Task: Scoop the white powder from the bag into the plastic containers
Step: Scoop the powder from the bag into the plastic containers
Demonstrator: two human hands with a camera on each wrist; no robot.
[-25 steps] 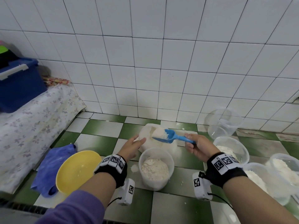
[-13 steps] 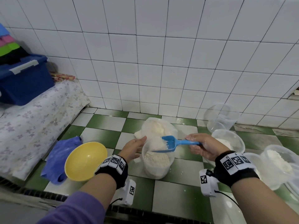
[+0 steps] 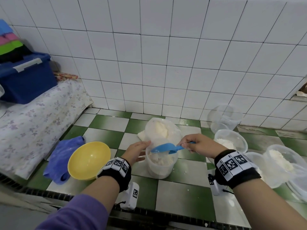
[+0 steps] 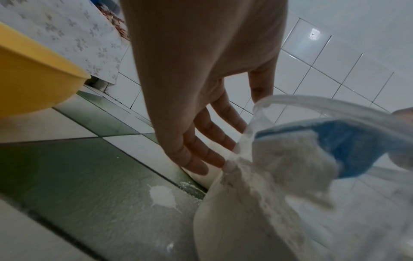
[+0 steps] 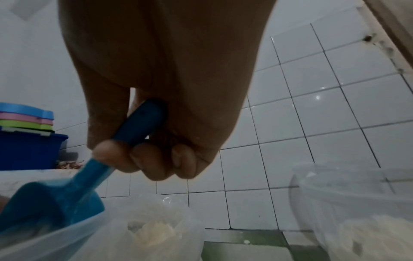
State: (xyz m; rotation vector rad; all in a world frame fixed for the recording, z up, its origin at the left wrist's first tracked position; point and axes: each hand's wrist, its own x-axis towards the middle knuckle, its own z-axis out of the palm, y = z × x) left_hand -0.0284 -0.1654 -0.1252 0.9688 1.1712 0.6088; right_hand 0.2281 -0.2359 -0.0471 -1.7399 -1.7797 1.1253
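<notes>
The right hand (image 3: 198, 144) has its fingers curled tight round the handle of the blue scoop (image 3: 166, 148), low in the middle of the head view. The scoop is tipped over a clear tub (image 3: 160, 165) with white powder (image 3: 159, 161) in it. The left hand (image 3: 135, 152) is flat and open, fingers straight, touching the tub's side. The bag (image 3: 162, 130) sits just behind the tub, higher in the frame

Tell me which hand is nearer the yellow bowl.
Left. The left hand rests against the container just right of the yellow bowl; the right hand holds the blue scoop beyond that container.
</notes>
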